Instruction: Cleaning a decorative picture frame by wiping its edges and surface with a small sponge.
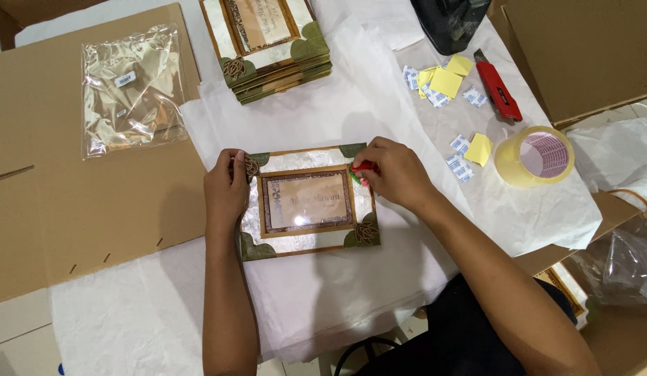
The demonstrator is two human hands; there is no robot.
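The left hand [226, 189] is gripping the picture frame [308, 202]; the right hand [395, 172] is pinching a small red item [363, 167] at its corner, risking scratches.

A picture frame [308, 202] lies on tissue paper [379, 104], frame stack [271, 42] behind, tape roll [534, 156] to its right.

Glossy pearly frame [306, 202], matt white paper [337, 292], crinkly clear plastic bag [132, 90]
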